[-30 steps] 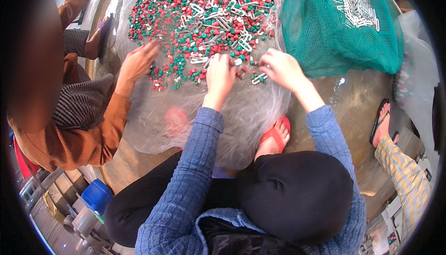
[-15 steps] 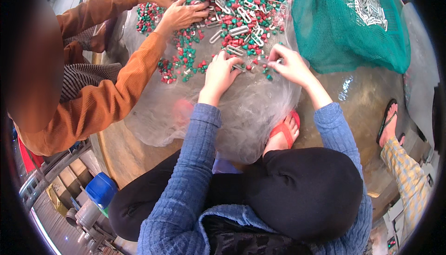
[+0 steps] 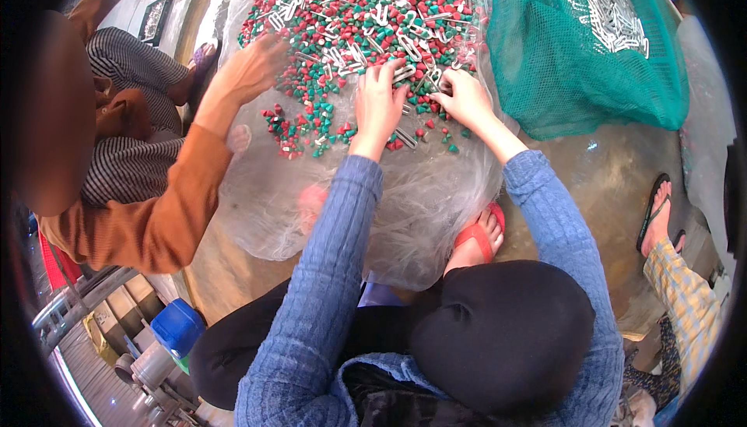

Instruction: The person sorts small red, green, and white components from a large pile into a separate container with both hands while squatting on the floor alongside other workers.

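A heap of small red and green cone-shaped pieces (image 3: pixel 319 96), mixed with silvery elongated oval metal links (image 3: pixel 410 48), lies on a clear plastic sheet (image 3: pixel 268 186). My left hand (image 3: pixel 378 108) reaches into its near edge, thumb and fingers closed at one end of a metal link (image 3: pixel 404 73). To its right, my right hand (image 3: pixel 465 100) has its fingers bent in a pinch at another metal link (image 3: pixel 433 78). Fingertips partly cover both links. A loose link (image 3: pixel 405 138) rests just below my left hand, among a few scattered cones.
A green mesh net (image 3: pixel 537 84) holding a pile of metal links (image 3: pixel 611 10) lies at the right. On the left a co-worker in an orange sleeve (image 3: pixel 183 201) holds a blurred hand (image 3: pixel 253 69) over the heap. Another person's sandalled foot (image 3: pixel 659 213) stands far right.
Both my hands have moved farther into the heap. The co-worker's hands have drawn apart, one to the far edge, the other back left. More links and cones now show where they were.
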Motion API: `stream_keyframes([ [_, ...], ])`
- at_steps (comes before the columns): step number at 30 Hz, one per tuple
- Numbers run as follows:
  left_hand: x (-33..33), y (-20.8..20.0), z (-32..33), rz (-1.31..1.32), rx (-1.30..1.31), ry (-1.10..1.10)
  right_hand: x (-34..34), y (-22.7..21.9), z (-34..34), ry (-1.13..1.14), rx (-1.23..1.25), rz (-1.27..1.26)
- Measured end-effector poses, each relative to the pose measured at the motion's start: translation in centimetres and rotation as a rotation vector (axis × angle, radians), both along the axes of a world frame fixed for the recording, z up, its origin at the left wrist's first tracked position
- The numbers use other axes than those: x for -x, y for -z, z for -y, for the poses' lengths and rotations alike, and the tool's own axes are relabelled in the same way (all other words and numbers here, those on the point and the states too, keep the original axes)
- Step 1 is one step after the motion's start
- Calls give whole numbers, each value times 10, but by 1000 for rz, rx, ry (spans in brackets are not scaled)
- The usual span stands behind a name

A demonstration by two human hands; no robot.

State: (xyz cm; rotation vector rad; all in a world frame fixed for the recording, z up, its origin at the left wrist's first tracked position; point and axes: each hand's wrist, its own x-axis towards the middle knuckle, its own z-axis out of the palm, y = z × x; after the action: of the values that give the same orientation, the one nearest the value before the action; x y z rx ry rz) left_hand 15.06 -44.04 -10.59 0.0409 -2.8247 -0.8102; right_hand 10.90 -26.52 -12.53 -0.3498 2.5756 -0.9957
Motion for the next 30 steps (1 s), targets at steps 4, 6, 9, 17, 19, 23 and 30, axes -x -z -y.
stream_keyframes([
  [4,12,1,16,153,-227,5,0,-14,-16,115,398,301],
  [6,9,0,19,149,-403,-73,-3,-23,-25,180,524,407],
  [9,-6,-14,23,330,-1120,-249,-8,-27,-32,207,647,513],
  [17,-11,6,-5,210,-290,-153,-11,-1,-20,-56,449,308],
  [19,-8,7,3,189,-28,-117,-6,-15,-4,152,635,515],
  [23,3,1,15,145,-278,-144,14,-19,-1,372,760,507],
  [30,-14,-30,18,354,-537,-78,19,1,-8,382,605,373],
])
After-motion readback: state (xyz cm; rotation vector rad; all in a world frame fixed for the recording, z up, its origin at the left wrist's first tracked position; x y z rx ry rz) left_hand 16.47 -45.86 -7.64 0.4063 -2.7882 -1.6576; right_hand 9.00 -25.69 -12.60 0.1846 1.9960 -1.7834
